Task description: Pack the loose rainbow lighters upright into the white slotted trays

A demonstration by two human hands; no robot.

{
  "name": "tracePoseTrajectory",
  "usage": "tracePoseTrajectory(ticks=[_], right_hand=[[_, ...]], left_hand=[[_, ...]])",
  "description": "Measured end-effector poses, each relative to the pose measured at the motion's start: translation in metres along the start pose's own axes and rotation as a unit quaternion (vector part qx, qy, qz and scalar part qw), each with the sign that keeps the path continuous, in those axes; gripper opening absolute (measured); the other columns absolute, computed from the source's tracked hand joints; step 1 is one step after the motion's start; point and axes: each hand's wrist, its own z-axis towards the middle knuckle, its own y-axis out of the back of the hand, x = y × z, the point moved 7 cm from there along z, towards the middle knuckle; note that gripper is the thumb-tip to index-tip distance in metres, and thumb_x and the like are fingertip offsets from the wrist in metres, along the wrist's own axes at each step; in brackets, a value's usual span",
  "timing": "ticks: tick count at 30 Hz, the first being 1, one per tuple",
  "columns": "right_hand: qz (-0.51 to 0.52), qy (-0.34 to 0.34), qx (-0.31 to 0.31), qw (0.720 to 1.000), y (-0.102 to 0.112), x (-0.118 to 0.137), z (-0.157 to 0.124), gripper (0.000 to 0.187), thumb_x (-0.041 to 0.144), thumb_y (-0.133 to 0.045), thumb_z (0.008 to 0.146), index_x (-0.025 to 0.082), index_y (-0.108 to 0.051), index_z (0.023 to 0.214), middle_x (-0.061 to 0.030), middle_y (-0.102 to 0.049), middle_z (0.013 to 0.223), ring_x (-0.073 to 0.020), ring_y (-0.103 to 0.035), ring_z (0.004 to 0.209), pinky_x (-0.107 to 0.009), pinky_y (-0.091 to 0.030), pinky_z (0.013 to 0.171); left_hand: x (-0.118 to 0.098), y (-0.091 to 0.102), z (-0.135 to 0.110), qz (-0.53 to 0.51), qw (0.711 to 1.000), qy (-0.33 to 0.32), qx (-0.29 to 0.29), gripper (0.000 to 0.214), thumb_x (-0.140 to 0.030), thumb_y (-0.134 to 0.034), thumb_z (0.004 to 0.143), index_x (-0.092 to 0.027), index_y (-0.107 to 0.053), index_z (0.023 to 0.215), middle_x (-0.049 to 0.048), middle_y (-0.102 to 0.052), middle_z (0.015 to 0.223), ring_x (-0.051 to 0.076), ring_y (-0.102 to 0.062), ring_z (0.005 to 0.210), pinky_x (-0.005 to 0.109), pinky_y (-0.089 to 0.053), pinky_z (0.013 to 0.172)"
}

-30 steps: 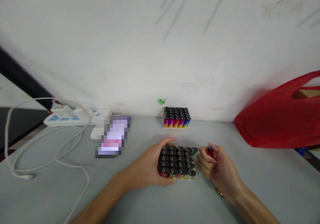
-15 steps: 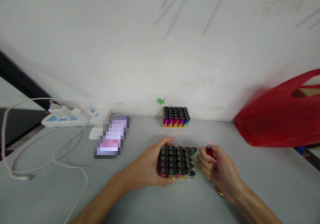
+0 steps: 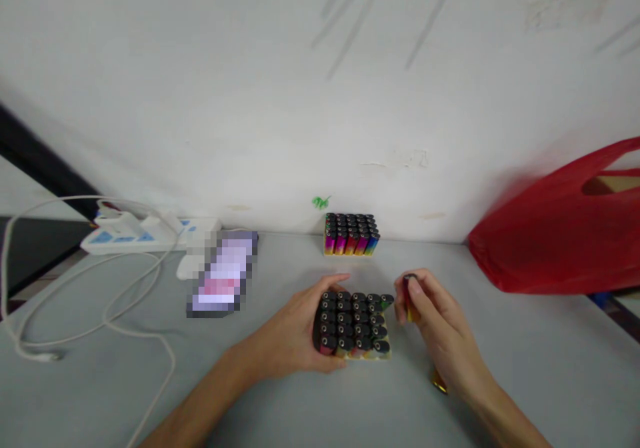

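My left hand is wrapped around the left side of a pale tray filled with rows of black-topped lighters. One lighter at the tray's back right corner leans outward. Just right of the tray, my right hand pinches a single lighter between thumb and fingers. Its top is black and its body runs from red to yellow; it stands roughly upright, apart from the tray. Under the right wrist lies a shiny golden object, mostly hidden by the hand.
Another block of colourful lighters stands against the wall at the back. To the left lie a phone, a white power strip and looping white cables. A red bag sits at the right on the grey table.
My right hand has turned and risen slightly toward the back, bringing the lighter more upright with its yellow lower body showing. The left hand and tray stay put.
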Motion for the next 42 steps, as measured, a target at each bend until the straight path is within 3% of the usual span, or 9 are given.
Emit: tracePoseTrajectory(ticks=[4, 9, 17, 23, 29, 32, 34, 37, 42], right_hand=[[-0.058, 0.055, 0.029, 0.996, 0.004, 0.010, -0.001, 0.029, 0.053, -0.072, 0.105, 0.026, -0.082, 0.100, -0.0067, -0.060, 0.105, -0.0234, -0.057, 0.094, -0.033, -0.047, 0.077], [-0.070, 0.068, 0.083, 0.992, 0.003, 0.014, 0.001, 0.019, 0.049, -0.080, 0.100, 0.034, -0.089, 0.107, -0.0050, -0.058, 0.102, -0.0255, -0.057, 0.100, -0.039, -0.048, 0.090], [-0.090, 0.030, 0.168, 0.981, -0.002, 0.005, 0.002, 0.018, 0.047, -0.079, 0.102, 0.040, -0.089, 0.116, -0.0043, -0.056, 0.109, -0.0253, -0.057, 0.107, -0.042, -0.047, 0.097], [-0.090, 0.025, 0.181, 0.979, 0.000, 0.007, 0.002, 0.024, 0.045, -0.076, 0.104, 0.041, -0.082, 0.127, -0.0042, -0.061, 0.115, -0.0260, -0.059, 0.112, -0.042, -0.047, 0.101], [-0.130, 0.012, 0.166, 0.978, 0.005, 0.007, 0.003, 0.027, 0.047, -0.079, 0.101, 0.037, -0.079, 0.126, -0.0028, -0.059, 0.111, -0.0223, -0.059, 0.099, -0.037, -0.050, 0.090], [-0.153, 0.001, 0.174, 0.973, 0.002, 0.003, 0.002, 0.030, 0.046, -0.077, 0.102, 0.034, -0.074, 0.129, -0.0037, -0.060, 0.117, -0.0237, -0.062, 0.104, -0.040, -0.052, 0.094], [-0.206, 0.020, 0.160, 0.965, 0.006, 0.004, 0.004, 0.024, 0.043, -0.076, 0.102, 0.030, -0.072, 0.122, -0.0039, -0.062, 0.115, -0.0249, -0.062, 0.106, -0.042, -0.050, 0.096], [-0.305, 0.035, 0.138, 0.942, 0.023, 0.005, 0.007, 0.019, 0.042, -0.077, 0.099, 0.027, -0.066, 0.103, -0.0016, -0.062, 0.100, -0.0241, -0.059, 0.095, -0.040, -0.048, 0.086], [-0.431, -0.045, 0.197, 0.880, 0.044, -0.010, 0.003, 0.037, 0.044, -0.098, 0.077, 0.026, -0.071, 0.096, -0.0018, -0.066, 0.095, -0.0251, -0.062, 0.087, -0.038, -0.048, 0.076]], left_hand=[[-0.001, 0.000, 0.000, 0.004, 1.000, -0.001, -0.005, 0.117, -0.021, -0.099, 0.070, -0.029, -0.036, 0.169, 0.0113, -0.065, 0.156, 0.038, -0.064, 0.142, 0.054, -0.045, 0.128], [-0.003, 0.000, 0.000, 0.005, 1.000, -0.003, -0.010, 0.116, -0.020, -0.098, 0.070, -0.030, -0.037, 0.168, 0.0112, -0.064, 0.156, 0.037, -0.066, 0.139, 0.051, -0.052, 0.121], [-0.002, 0.000, -0.001, -0.001, 1.000, -0.001, -0.011, 0.115, -0.019, -0.097, 0.071, -0.029, -0.037, 0.169, 0.0116, -0.065, 0.157, 0.037, -0.065, 0.141, 0.054, -0.045, 0.129], [0.001, 0.000, 0.000, 0.009, 1.000, -0.007, -0.013, 0.117, -0.020, -0.099, 0.069, -0.029, -0.038, 0.169, 0.0119, -0.065, 0.158, 0.039, -0.063, 0.144, 0.056, -0.044, 0.129], [-0.001, 0.000, 0.000, -0.008, 1.000, -0.013, -0.014, 0.116, -0.022, -0.099, 0.070, -0.029, -0.039, 0.169, 0.0115, -0.068, 0.154, 0.038, -0.068, 0.138, 0.054, -0.048, 0.126], [-0.001, 0.000, 0.000, -0.007, 1.000, -0.012, -0.009, 0.117, -0.021, -0.098, 0.070, -0.029, -0.038, 0.170, 0.0114, -0.068, 0.153, 0.037, -0.068, 0.137, 0.053, -0.049, 0.124], [0.000, 0.000, 0.000, -0.003, 1.000, -0.006, -0.009, 0.116, -0.021, -0.099, 0.070, -0.028, -0.038, 0.169, 0.0121, -0.067, 0.154, 0.038, -0.067, 0.138, 0.054, -0.048, 0.125], [0.001, 0.000, 0.000, -0.001, 1.000, -0.003, -0.011, 0.117, -0.021, -0.100, 0.068, -0.028, -0.039, 0.168, 0.0121, -0.066, 0.155, 0.039, -0.064, 0.142, 0.055, -0.045, 0.128], [0.003, 0.000, -0.001, -0.001, 1.000, -0.005, -0.016, 0.119, -0.022, -0.101, 0.068, -0.029, -0.038, 0.169, 0.0118, -0.064, 0.157, 0.039, -0.062, 0.144, 0.055, -0.044, 0.129]])
